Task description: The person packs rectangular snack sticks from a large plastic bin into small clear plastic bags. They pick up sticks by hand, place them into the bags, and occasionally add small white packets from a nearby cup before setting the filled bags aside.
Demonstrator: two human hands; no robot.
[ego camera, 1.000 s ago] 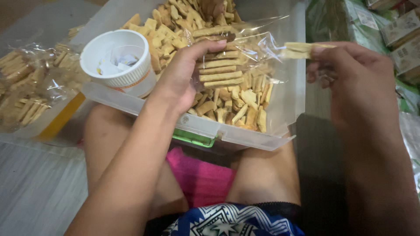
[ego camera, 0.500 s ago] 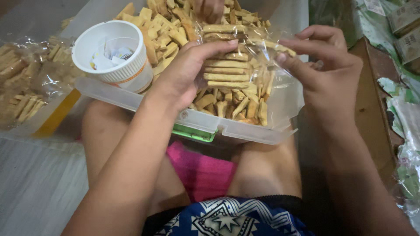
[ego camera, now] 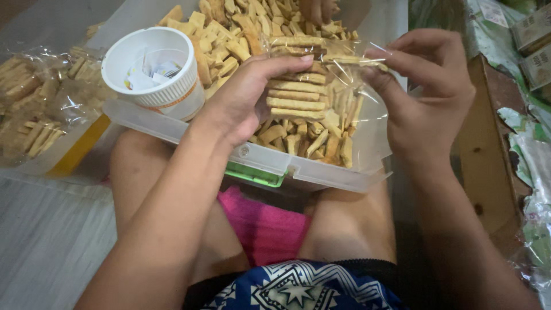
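My left hand (ego camera: 244, 95) grips a clear plastic bag (ego camera: 338, 92) with a stack of tan biscuit sticks (ego camera: 295, 95) inside. My right hand (ego camera: 422, 95) pinches a biscuit stick (ego camera: 350, 59) at the bag's open mouth, fingers closed on it. Both hands hover over a clear plastic tub (ego camera: 258, 161) full of loose biscuit sticks (ego camera: 241, 34), which rests on my lap. A white paper cup (ego camera: 158, 72) with small paper slips inside sits in the tub's left corner.
Filled clear bags of biscuit sticks (ego camera: 40, 109) lie in a tray on the left. Another person's fingers (ego camera: 315, 8) reach into the tub at the top. A brown cardboard box (ego camera: 488, 149) and printed packets (ego camera: 534, 51) stand at the right.
My right hand came in from the right with a biscuit stick and now meets the bag's mouth. The left hand kept its hold on the bag.
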